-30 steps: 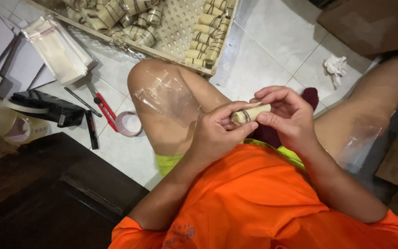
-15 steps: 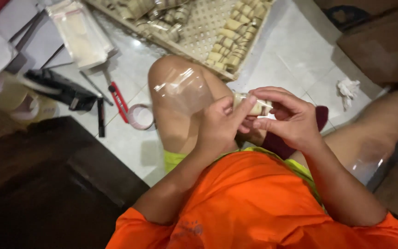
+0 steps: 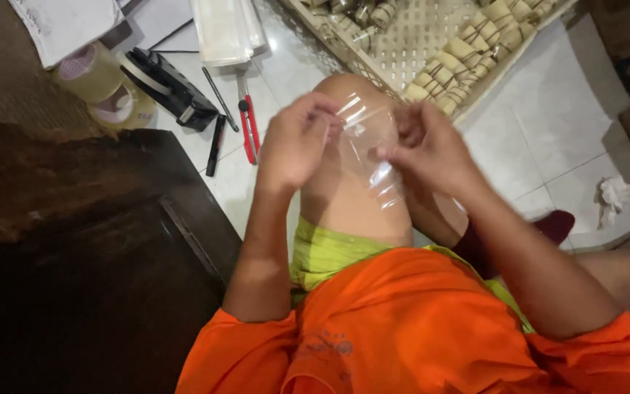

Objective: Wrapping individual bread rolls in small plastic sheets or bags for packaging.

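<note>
My left hand (image 3: 297,142) and right hand (image 3: 432,149) are motion-blurred, so I can't tell what the clear plastic bag (image 3: 373,157) holds. The woven tray (image 3: 410,36) and tape rolls (image 3: 100,87) run past or near the top edge.

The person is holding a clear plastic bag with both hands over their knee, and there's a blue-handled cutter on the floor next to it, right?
Almost. The head view shows the left hand and right hand holding the clear plastic bag over the knee, but the cutter on the floor has red handles, not blue.
</note>
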